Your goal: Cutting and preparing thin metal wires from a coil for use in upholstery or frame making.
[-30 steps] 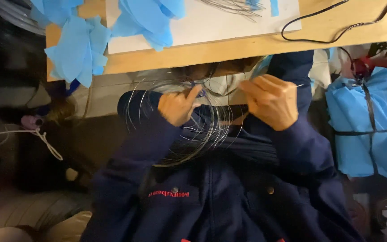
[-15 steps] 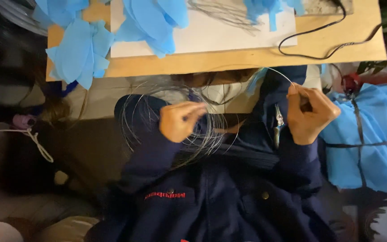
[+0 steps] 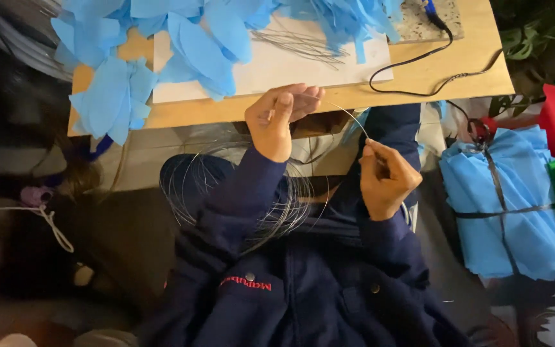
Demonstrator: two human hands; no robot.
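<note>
A single thin wire (image 3: 348, 115) runs between our two hands, arcing just below the table edge. Our right hand (image 3: 385, 180) has its fingers closed, pinching the wire's near end, fist upright over our lap. Our left hand (image 3: 282, 119) is raised at the edge of the wooden table (image 3: 419, 77), fingers loosely curled around the wire's far end; how tightly it grips we cannot tell.

Beneath our arms a big loose coil of wire (image 3: 239, 193) sits in our lap, so by our reckoning plenty of stock is left to draw from. On the white board (image 3: 303, 67) a small bunch of cut wires (image 3: 300, 45) lies ready, beside heaps of blue tissue petals (image 3: 162, 45). A tied bundle of blue tissue (image 3: 509, 199) waits at right, apparently untouched. We judge the work well short of finished.
</note>
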